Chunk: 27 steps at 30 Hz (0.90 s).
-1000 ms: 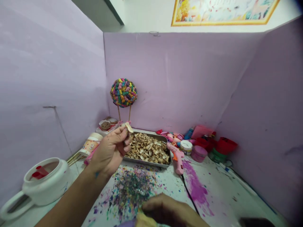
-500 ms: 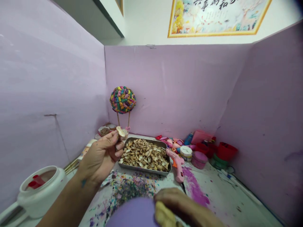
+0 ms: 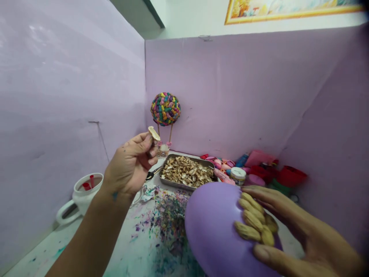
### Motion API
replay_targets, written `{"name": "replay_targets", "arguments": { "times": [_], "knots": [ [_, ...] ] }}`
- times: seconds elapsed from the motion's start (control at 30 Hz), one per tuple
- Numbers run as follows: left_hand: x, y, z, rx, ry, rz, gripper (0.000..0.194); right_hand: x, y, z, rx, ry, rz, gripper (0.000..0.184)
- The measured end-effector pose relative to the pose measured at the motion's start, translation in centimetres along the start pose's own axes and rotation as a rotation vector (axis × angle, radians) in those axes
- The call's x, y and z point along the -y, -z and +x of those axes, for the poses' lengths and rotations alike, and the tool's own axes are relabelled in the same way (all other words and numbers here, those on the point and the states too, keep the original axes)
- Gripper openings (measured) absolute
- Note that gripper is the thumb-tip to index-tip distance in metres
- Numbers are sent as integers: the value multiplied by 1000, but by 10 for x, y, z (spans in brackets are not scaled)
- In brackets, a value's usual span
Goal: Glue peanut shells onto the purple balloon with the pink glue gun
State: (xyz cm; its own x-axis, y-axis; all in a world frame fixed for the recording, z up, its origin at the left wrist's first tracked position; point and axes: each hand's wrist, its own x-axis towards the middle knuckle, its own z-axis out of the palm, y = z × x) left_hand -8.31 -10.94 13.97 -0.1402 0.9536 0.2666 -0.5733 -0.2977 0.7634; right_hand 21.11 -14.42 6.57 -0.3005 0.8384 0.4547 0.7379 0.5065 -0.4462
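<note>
Between the thumb and fingers of my left hand (image 3: 129,161) is half a peanut shell (image 3: 154,133), its pale hollow side showing. My right hand (image 3: 300,231) grips a purple balloon (image 3: 213,227) at its right side, thumb below and fingers behind. Several peanut shells (image 3: 252,219) sit in a cluster on the balloon, between that thumb and fingers. Beyond the balloon stands a metal tray (image 3: 175,185) heaped with broken peanut shells (image 3: 187,169). A pink glue gun (image 3: 223,176) lies at the tray's right, partly hidden by the balloon.
A ball covered in colourful shells (image 3: 165,109) stands on sticks at the back. At left is a white pot (image 3: 86,194) holding red pieces. Balloons (image 3: 219,163), a white jar (image 3: 238,175) and red cups (image 3: 291,176) crowd the back right. Purple panels (image 3: 230,96) enclose the paint-stained table (image 3: 127,238).
The balloon has risen further into view in my right hand, now showing its peanut cluster. My left hand has lifted the shell slightly. The camera view has shifted left and down.
</note>
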Motion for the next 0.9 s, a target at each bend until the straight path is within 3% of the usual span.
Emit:
{"name": "replay_targets", "arguments": {
  "times": [0.17, 0.37, 0.7, 0.8, 0.9],
  "knots": [
    [-5, 3, -6, 59, 20, 65, 2, 33, -10, 11, -52, 112, -32, 55],
    [5, -2, -12, 77, 16, 297, 6, 48, -14, 13, 47, 16, 69, 51],
    [24, -13, -26, 374, 24, 778, 7, 48, -21, 18, 76, -49, 217, 63],
    [26, -17, -32, 535, -56, 1091, 5, 47, -20, 18, 75, -47, 230, 61],
    [29, -19, -38, 603, -187, 1326, 8, 45, -21, 18, 73, -57, 231, 62]
  ]
}}
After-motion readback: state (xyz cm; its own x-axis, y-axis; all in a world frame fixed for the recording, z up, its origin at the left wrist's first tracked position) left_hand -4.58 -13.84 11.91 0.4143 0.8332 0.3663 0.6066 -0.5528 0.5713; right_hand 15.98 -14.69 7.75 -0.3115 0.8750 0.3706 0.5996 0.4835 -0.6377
